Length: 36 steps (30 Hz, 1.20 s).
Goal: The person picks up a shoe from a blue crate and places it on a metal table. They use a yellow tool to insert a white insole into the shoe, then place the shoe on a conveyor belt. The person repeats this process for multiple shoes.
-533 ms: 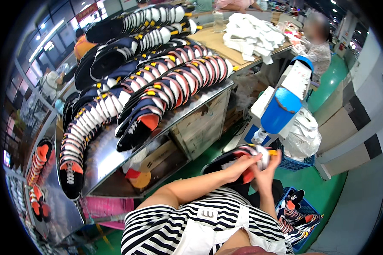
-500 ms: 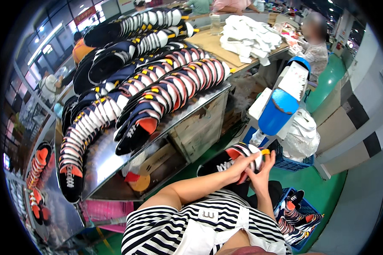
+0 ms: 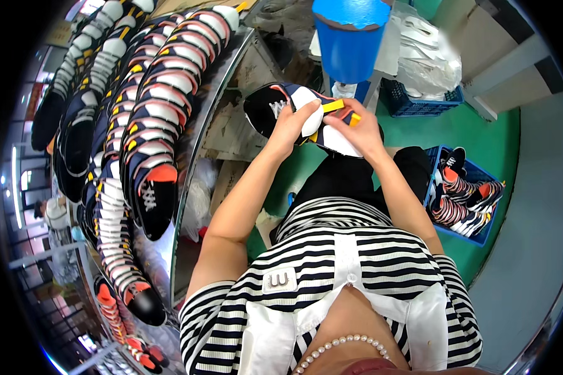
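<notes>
In front of my lap, my left hand (image 3: 292, 127) is closed round the heel part of a shoe upper (image 3: 269, 111) with a black toe, white laces and a white side panel. A yellow pull tab (image 3: 333, 105) sticks out from its heel toward my right hand. My right hand (image 3: 364, 130) grips what looks like a second shoe upper (image 3: 339, 142), white and dark, with its own yellow tab beside the fingers. The two uppers meet between my hands. My right fingers and palm hide part of the second one.
Long nested rows of shoe uppers (image 3: 169, 94) lie on a metal-edged table at my left. A blue-covered machine (image 3: 350, 44) stands ahead. Beyond it, a blue crate (image 3: 413, 106) holds white pieces in plastic. Another blue crate (image 3: 481, 235) at my right contains more uppers.
The view has swung down, bringing my lap and both crates more fully in. My hands have drawn apart a little, and a second upper with a yellow tab now shows at my right hand.
</notes>
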Each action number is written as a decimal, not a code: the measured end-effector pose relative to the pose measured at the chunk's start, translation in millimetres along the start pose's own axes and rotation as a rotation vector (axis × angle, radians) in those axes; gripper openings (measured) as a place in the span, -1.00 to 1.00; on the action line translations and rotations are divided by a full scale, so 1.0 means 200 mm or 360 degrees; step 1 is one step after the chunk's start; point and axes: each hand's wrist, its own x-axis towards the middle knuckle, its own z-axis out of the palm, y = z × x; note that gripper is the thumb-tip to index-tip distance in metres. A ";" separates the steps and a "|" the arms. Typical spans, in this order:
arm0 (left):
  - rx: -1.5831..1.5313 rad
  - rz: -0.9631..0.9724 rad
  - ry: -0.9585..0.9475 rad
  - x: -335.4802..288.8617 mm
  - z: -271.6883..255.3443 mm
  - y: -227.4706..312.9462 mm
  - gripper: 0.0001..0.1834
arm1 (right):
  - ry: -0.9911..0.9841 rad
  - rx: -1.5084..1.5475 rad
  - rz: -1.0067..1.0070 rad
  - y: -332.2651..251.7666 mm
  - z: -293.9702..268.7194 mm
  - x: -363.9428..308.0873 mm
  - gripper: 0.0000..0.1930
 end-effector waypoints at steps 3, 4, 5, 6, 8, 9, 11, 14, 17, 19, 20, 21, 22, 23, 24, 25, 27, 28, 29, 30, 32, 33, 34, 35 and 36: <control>0.0100 -0.0040 -0.0108 0.10 0.04 -0.01 -0.66 | -0.0002 0.0256 0.0227 0.02 -0.02 0.06 -0.63; 0.0110 -0.0041 -0.0131 0.14 0.06 -0.02 -0.66 | 0.0004 0.0586 0.0347 0.10 -0.03 0.09 -0.70; 0.0118 -0.0049 -0.0142 0.17 0.07 -0.04 -0.66 | 0.0026 0.0600 0.0357 0.09 -0.06 0.11 -0.78; 0.0129 -0.0039 -0.0139 0.21 0.08 -0.05 -0.67 | -0.0002 0.0717 0.0383 0.17 -0.06 0.15 -0.79; 0.0048 0.0037 -0.0059 0.25 0.11 -0.04 -0.70 | 0.0019 0.0947 0.0439 0.15 -0.06 0.19 -0.81; 0.0056 0.0016 -0.0056 0.31 0.08 -0.07 -0.69 | 0.0005 0.1029 0.0485 0.16 -0.06 0.21 -0.86; -0.0030 0.0048 -0.0038 0.38 0.09 -0.09 -0.69 | -0.0055 0.1205 0.0610 0.19 -0.07 0.25 -0.88; -0.0160 -0.0050 0.0022 0.45 0.12 -0.12 -0.70 | -0.0085 0.1293 0.0733 0.20 -0.09 0.28 -0.89; -0.0462 -0.0367 0.0022 0.51 0.14 -0.09 -0.72 | -0.0057 0.1283 0.0885 0.22 -0.11 0.32 -0.85; -0.0768 -0.0634 0.0054 0.57 0.12 -0.08 -0.71 | -0.0014 0.1257 0.0909 0.21 -0.14 0.33 -0.81; -0.0878 -0.0586 0.0119 0.57 0.11 -0.09 -0.73 | 0.0027 0.1207 0.0988 0.21 -0.17 0.33 -0.78; -0.0978 -0.0504 0.0235 0.52 0.09 -0.11 -0.74 | 0.0077 0.1297 0.0979 0.23 -0.18 0.30 -0.78; -0.1078 -0.0412 0.0339 0.45 0.08 -0.11 -0.75 | 0.0130 0.1385 0.0957 0.25 -0.22 0.26 -0.78; -0.0775 -0.0264 0.0486 0.39 -0.04 -0.16 -0.75 | 0.0142 0.1460 0.0935 0.24 -0.26 0.22 -0.82; -0.0847 -0.0143 0.0514 0.24 -0.06 -0.14 -0.69 | 0.0211 0.1521 0.0879 0.25 -0.27 0.18 -0.82; -0.0468 0.0096 0.0406 0.08 -0.04 -0.10 -0.64 | 0.0279 0.1583 0.0828 0.26 -0.28 0.13 -0.82; -0.0128 -0.0112 0.0381 -0.17 0.05 -0.12 -0.58 | 0.0307 0.1563 0.0760 0.26 -0.25 0.08 -0.80; -0.0084 -0.0270 0.0477 -0.24 0.09 -0.19 -0.62 | 0.0304 0.1598 0.0679 0.29 -0.17 0.06 -0.83; -0.0134 -0.0182 0.0418 -0.25 0.12 -0.26 -0.63 | 0.0273 0.1627 0.0692 0.24 -0.08 0.04 -0.82; -0.0181 -0.0095 0.0356 -0.25 0.14 -0.30 -0.64 | 0.0245 0.1655 0.0704 0.19 0.01 0.01 -0.82; -0.0318 -0.0248 0.0231 -0.20 0.20 -0.15 -0.58 | 0.0134 0.1594 0.0670 0.15 0.14 -0.03 -0.78; -0.0254 -0.0096 0.0227 -0.17 0.20 -0.13 -0.58 | 0.0098 0.1485 0.0649 0.14 0.14 -0.02 -0.77; -0.0195 0.0053 0.0223 -0.14 0.19 -0.11 -0.58 | 0.0041 0.1355 0.0604 0.15 0.12 -0.01 -0.78; -0.0130 0.0106 0.0237 -0.11 0.18 -0.09 -0.64 | -0.0012 0.1226 0.0558 0.16 0.08 0.01 -0.79; -0.0076 0.0151 0.0238 -0.06 0.15 -0.09 -0.64 | -0.0063 0.1098 0.0512 0.17 0.05 0.04 -0.80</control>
